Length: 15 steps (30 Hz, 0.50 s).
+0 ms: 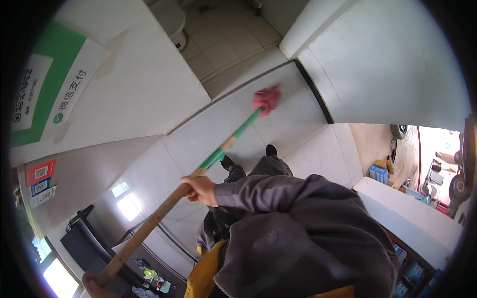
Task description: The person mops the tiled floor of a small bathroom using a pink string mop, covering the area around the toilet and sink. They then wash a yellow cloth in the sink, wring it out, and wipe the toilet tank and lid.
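Note:
A mop runs slantwise across the view, with a wooden handle (154, 218), a green lower shaft (238, 133) and a pinkish-red mop head (268, 99) resting on the pale floor tiles. My right hand (199, 190) is closed around the handle at about its middle, its arm in a grey sleeve reaching across my front. Down at the lower left, my left hand (95, 287) grips the handle near its upper end. That hand is only partly in view. The mop head lies beyond my dark shoes (271, 150), near a doorway sill, and looks slightly smeared.
Past the sill (243, 64) is a tiled room with a white toilet-like fixture (168, 19). White panels flank the doorway; the left one bears a green-and-white sign (59, 84). A dark chair (89, 243) stands lower left. A white ledge (407, 218) and blue box (378, 174) are right.

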Available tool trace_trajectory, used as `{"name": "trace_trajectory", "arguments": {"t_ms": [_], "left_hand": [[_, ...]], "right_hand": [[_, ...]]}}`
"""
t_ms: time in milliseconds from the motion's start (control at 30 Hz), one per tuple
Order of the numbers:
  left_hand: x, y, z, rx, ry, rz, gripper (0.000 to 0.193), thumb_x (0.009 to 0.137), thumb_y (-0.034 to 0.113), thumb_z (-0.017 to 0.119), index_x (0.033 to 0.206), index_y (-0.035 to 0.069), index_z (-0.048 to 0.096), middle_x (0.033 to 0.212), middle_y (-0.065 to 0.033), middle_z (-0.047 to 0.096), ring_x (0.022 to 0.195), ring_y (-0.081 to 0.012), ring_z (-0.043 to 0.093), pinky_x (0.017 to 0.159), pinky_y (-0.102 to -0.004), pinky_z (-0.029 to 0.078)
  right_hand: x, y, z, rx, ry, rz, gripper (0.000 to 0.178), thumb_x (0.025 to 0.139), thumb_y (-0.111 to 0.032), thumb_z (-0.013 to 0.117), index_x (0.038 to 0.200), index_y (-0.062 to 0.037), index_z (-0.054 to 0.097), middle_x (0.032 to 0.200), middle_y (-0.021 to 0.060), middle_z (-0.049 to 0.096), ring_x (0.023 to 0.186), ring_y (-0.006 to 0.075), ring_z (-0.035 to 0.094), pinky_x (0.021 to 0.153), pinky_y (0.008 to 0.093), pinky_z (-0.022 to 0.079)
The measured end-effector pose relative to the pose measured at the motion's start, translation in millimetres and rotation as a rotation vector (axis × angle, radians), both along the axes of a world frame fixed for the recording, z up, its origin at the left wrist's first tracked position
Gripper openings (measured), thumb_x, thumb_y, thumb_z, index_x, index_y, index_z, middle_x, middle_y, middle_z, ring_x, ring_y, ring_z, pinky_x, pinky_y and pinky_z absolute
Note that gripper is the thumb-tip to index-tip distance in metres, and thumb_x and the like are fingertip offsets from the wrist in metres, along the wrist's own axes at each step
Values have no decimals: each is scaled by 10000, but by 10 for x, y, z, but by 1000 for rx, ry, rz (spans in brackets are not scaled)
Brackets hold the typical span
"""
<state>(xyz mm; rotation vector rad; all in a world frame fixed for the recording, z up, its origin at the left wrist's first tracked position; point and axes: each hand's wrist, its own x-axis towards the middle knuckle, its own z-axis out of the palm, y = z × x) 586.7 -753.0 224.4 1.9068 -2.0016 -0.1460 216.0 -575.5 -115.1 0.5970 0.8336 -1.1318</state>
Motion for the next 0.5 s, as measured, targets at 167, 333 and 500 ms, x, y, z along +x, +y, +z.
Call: {"name": "trace_trajectory", "arguments": {"t_ms": [167,333,500], "left_hand": [[-892,501,-224,258,-260,-484,316,959,270,417,996,24,612,886,-56,570,831,-160,545,761,-283,437],[-3184,2290,-897,534,-557,-935,422,726,270,752,1084,79,636,723,-116,655,612,-288,645,541,-380,503],[-3738,3097,-1426,433,-534,-1081,405,772,306,712,1094,73,634,716,-72,614,529,-254,590,462,-351,466]], "right_hand": [[-206,-153,-811,140,290,-308,283,812,-262,603,681,-17,545,600,92,538,400,187,475,379,365,356],[-1273,725,-2220,385,202,-453,293,761,-246,653,797,36,581,734,110,558,667,215,580,528,408,462],[-2201,1671,-2405,327,241,-617,220,749,-126,658,869,39,574,767,119,588,655,249,595,564,408,506]]}}
